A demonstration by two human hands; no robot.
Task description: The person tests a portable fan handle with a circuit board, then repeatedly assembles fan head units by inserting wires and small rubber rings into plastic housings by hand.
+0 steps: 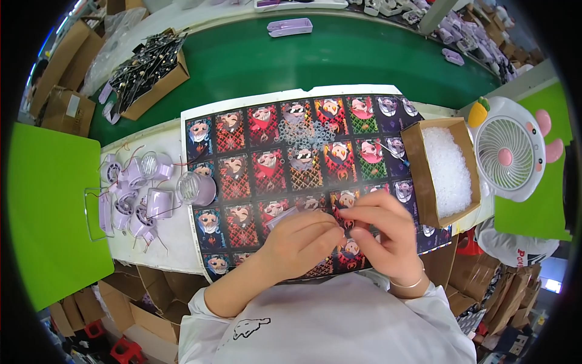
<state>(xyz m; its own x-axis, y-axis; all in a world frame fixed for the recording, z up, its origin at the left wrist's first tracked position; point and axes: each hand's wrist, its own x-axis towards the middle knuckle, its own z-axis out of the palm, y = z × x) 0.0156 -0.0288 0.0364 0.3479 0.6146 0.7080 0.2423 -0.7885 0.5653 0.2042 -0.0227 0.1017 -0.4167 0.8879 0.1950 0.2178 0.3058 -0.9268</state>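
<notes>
My left hand (pixel 303 241) and my right hand (pixel 388 233) meet close together over the near part of a printed sheet (pixel 248 145) with rows of cartoon cards. Fingers of both are closed in pinches around something too small to make out between them. A pale purple, translucent-looking piece (pixel 277 219) shows partly beside my left hand, its rest hidden beneath the hand. Beyond my hands, a loose pile of small clear rings (pixel 303 134) lies on the sheet. A thin screwdriver-like tool (pixel 397 156) rests close to the box at the right.
At right, a cardboard box (pixel 422 176) holds small translucent pieces, next to a white fan (pixel 506 151). Several purple motor housings (pixel 138 188) with wires sit at left, near a clear-topped purple cup (pixel 197 188). Behind runs a green conveyor belt (pixel 242 57) carrying a purple shell (pixel 290 27).
</notes>
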